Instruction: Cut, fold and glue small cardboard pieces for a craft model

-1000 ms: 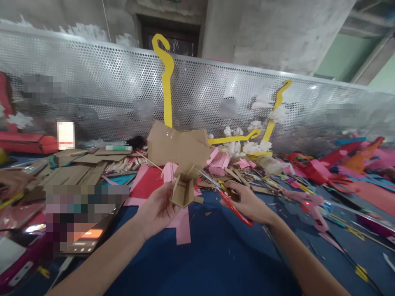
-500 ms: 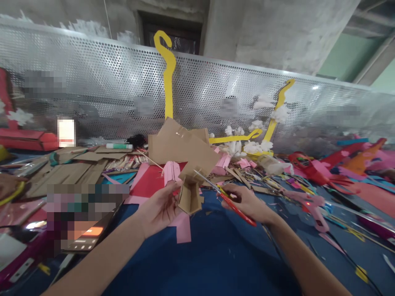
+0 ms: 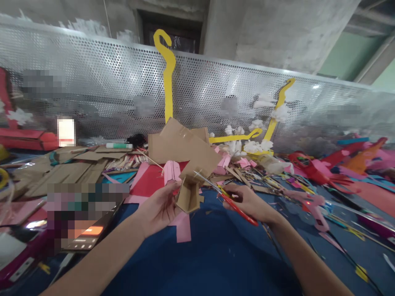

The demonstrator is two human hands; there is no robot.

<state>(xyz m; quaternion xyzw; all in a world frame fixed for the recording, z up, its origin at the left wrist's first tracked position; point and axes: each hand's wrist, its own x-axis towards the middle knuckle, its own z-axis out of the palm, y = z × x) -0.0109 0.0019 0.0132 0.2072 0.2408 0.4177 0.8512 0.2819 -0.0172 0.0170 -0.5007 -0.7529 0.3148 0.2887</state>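
Above the blue tabletop (image 3: 200, 263), our left hand (image 3: 159, 211) pinches the side of the cardboard piece (image 3: 189, 197), probably so its open end faces us. Our right hand (image 3: 247, 201) closes around the scissors (image 3: 237, 209), angled so the blades reach its edge; contact we cannot tell. Beyond, a yellow strip (image 3: 168, 90) stands upright before the perforated screen (image 3: 212, 82).

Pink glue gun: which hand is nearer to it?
Right. The right hand, holding scissors, is left of the pink glue gun; the left hand, holding folded cardboard, is farther left.
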